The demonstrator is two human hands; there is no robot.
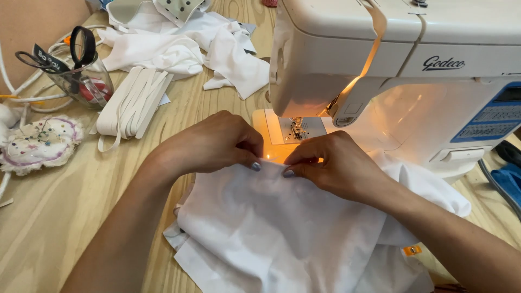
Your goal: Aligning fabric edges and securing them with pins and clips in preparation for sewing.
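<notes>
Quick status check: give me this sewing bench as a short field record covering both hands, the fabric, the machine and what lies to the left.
left hand: pinching the near edge of the white fabric, fingers curled
right hand: pinching the same edge, fingertips close to the left hand's
white fabric: bunched on the wooden table, edge lying just in front of the needle area
sewing machine: white, work light on, presser foot behind the hands
left side: folded white elastic band, pincushion, scissors in a clear cup
back: heap of white cloth pieces
</notes>
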